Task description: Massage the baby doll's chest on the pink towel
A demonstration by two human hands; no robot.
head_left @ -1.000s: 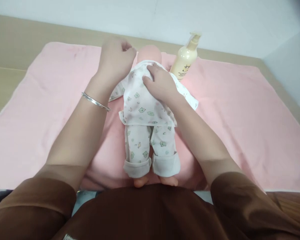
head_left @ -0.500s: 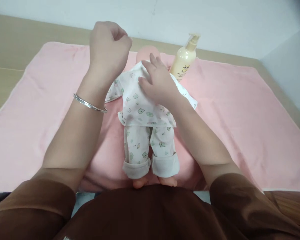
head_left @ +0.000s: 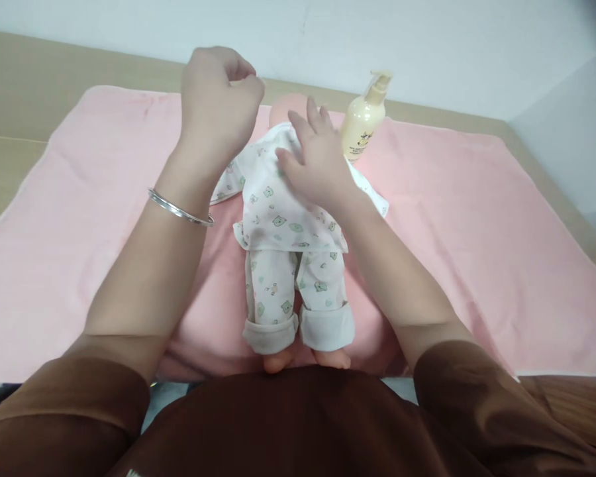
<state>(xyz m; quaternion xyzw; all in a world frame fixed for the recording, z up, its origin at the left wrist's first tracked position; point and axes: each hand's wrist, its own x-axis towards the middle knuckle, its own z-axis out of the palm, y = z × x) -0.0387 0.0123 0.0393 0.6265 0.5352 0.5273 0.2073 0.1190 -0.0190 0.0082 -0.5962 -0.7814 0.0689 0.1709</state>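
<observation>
A baby doll [head_left: 285,212] in a white shirt and trousers printed with small green bears lies with its feet toward me. The trouser cuffs [head_left: 326,326] are turned up. Over the upper part of the shirt is my right hand [head_left: 318,156], fingers spread and holding nothing; whether it touches the cloth I cannot tell. My left hand [head_left: 221,99] is raised left of the doll's head [head_left: 285,109], its fingers curled closed. The inside of that fist is hidden, so anything in it cannot be seen. A silver bangle [head_left: 179,209] circles my left wrist.
Beneath the doll, a pink blanket [head_left: 477,232] spreads over a wooden surface [head_left: 24,86]. A pale yellow pump bottle [head_left: 362,122] stands beyond my right hand, near the doll's shoulder. A white wall [head_left: 427,53] rises behind.
My right hand's fingers have spread and lifted slightly. My left hand stays closed, shifted a little right in view. The doll and bottle lie as before.
</observation>
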